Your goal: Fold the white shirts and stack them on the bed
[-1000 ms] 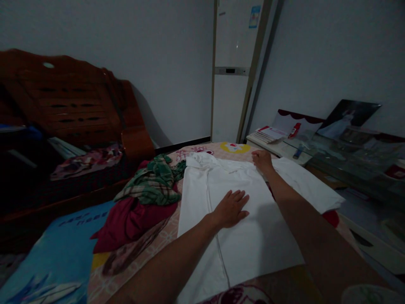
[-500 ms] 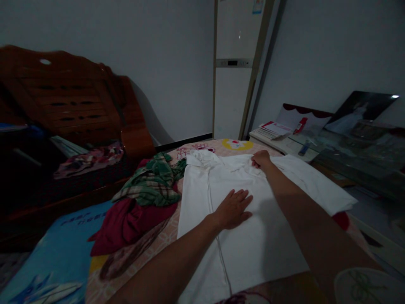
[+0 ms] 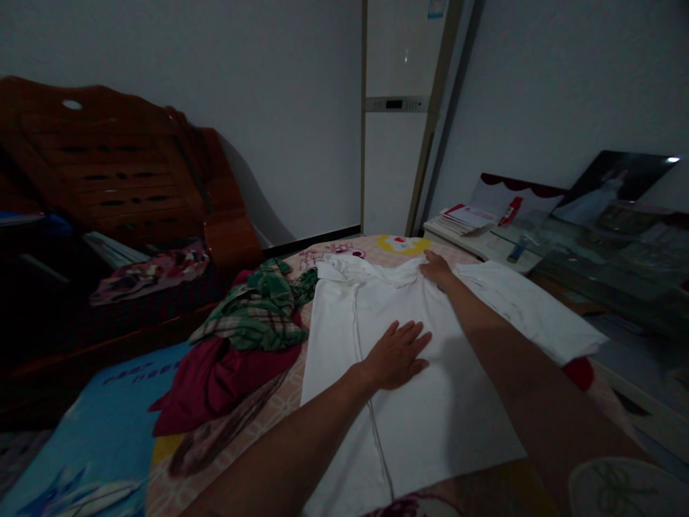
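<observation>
A white garment (image 3: 430,409) lies spread over the patterned cloth (image 3: 285,409), with a long seam down its left part and bunched fabric at its far edge. My left hand (image 3: 397,355) rests flat on its middle, fingers spread, holding nothing. At the far edge my right hand (image 3: 436,270) touches the bunched fabric; its fingers are bent, and whether they grip the cloth is unclear. Another white folded cloth (image 3: 530,305) lies to the right, beyond my right forearm.
Left of the garment lie a green plaid cloth (image 3: 258,309) and a dark red cloth (image 3: 220,380). A wooden bench (image 3: 123,172) stands at the left, a tall white appliance (image 3: 395,165) at the back. Papers (image 3: 466,217) and a glass-topped surface (image 3: 603,251) are at the right.
My right hand has moved slightly left and away from me along the garment's far edge, and its fingers have loosened. My left hand has stayed in place.
</observation>
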The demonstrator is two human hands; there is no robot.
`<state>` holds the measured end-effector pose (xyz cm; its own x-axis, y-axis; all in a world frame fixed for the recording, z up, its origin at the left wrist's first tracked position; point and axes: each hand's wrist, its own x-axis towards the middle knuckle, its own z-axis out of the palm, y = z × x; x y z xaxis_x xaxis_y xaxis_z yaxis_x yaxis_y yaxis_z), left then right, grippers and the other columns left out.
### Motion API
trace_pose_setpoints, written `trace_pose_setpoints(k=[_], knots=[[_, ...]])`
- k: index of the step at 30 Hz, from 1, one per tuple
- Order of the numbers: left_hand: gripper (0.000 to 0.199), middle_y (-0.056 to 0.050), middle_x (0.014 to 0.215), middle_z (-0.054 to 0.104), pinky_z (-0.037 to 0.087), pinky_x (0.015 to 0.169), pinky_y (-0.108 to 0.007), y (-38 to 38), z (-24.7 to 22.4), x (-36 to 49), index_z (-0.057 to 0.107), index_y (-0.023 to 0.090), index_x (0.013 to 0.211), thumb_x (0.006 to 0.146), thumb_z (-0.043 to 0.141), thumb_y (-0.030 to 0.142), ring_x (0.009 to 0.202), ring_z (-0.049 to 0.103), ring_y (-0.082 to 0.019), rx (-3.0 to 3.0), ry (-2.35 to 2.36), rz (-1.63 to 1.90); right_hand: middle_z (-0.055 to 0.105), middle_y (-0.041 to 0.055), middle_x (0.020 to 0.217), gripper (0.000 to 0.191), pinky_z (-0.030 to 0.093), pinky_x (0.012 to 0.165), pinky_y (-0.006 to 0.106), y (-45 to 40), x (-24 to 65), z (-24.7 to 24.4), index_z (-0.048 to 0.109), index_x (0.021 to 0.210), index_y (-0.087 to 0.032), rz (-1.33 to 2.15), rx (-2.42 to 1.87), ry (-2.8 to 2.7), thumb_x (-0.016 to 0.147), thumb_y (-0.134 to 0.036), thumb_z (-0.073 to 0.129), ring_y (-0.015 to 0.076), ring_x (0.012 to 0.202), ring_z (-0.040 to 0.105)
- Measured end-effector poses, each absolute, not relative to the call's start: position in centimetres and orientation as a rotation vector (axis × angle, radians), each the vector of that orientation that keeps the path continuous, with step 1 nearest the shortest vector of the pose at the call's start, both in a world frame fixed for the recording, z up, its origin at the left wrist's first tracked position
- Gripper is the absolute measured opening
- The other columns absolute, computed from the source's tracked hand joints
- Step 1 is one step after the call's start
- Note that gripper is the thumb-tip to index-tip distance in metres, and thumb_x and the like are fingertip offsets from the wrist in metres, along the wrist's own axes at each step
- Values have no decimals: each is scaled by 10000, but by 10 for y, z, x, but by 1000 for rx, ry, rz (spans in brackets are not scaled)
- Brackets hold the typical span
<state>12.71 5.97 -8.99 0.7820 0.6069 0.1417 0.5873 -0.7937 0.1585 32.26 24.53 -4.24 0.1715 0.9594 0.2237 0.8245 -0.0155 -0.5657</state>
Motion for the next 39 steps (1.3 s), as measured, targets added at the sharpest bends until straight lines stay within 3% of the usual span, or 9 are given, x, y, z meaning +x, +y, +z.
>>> trace_pose_setpoints(k=[3, 8, 12, 16, 20, 25, 30, 34, 39], knots=[[570, -110, 1574, 281, 196, 1174, -480, 60, -89, 127, 302, 212, 1493, 992, 302, 483, 1452, 256, -256, 2864, 958, 284, 618, 136, 1311, 504, 443, 1029, 325, 234, 328, -43, 597, 1274, -106, 190, -1825, -1764, 776, -92, 522, 220, 1187, 592], [560, -121, 1566, 298, 210, 1171, -497, 59, -89, 129, 335, 204, 1482, 984, 359, 459, 1444, 273, -270, 2839, 952, 316, 704, 129, 1159, 336, 426, 1028, 320, 213, 323, -40, 716, 1079, -102, 89, -1771, -1881, 843, -129, 479, 216, 1104, 634], [531, -130, 1525, 378, 238, 1157, -520, 60, -89, 132, 429, 194, 1431, 951, 467, 417, 1412, 342, -281, 2756, 913, 428, 719, 90, 1138, 311, 437, 989, 290, 205, 297, -37, 728, 1060, -154, 78, -1624, -2064, 885, -163, 471, 198, 1085, 642], [281, -61, 1196, 686, 430, 1039, -362, 74, -84, 126, 674, 209, 1140, 917, 506, 242, 1115, 624, -187, 2401, 1131, 756, 704, 86, 1172, 342, 426, 980, 274, 213, 264, -33, 707, 1119, -151, 130, -1602, -2225, 902, -161, 442, 194, 1106, 628], [261, -58, 999, 727, 503, 900, -319, 90, -80, 110, 720, 176, 971, 847, 503, 100, 938, 657, -186, 2096, 1593, 921, 686, 98, 1203, 389, 400, 1007, 266, 234, 242, -38, 665, 1198, -140, 232, -1720, -2227, 879, -123, 444, 194, 1158, 599], [231, -52, 1049, 712, 470, 961, -365, 89, -83, 109, 706, 184, 987, 860, 519, 138, 1011, 603, -214, 2286, 1618, 798, 641, 156, 1260, 399, 437, 982, 341, 258, 228, -51, 659, 1185, -140, 341, -1869, -2170, 789, -151, 606, 277, 1186, 580], [254, -51, 1088, 701, 479, 950, -392, 88, -84, 115, 697, 209, 1013, 879, 486, 164, 1021, 595, -221, 2328, 1633, 719, 719, 144, 1047, 300, 492, 857, 309, 271, 222, -53, 718, 1001, -134, 424, -1943, -2110, 711, -100, 650, 272, 1028, 658], [276, -63, 1132, 684, 457, 994, -378, 89, -84, 116, 698, 209, 1023, 918, 444, 192, 1072, 586, -209, 2375, 1590, 727, 734, 118, 844, 223, 514, 753, 280, 272, 219, -52, 720, 934, -109, 410, -1925, -2040, 768, -136, 574, 236, 861, 693], [359, -79, 1402, 525, 316, 1115, -522, 85, -86, 117, 590, 244, 1261, 939, 433, 268, 1317, 433, -275, 2433, 1651, 611, 686, 146, 1162, 348, 475, 922, 297, 268, 214, -51, 663, 1119, -88, 337, -1857, -2000, 797, -108, 532, 243, 1103, 623]])
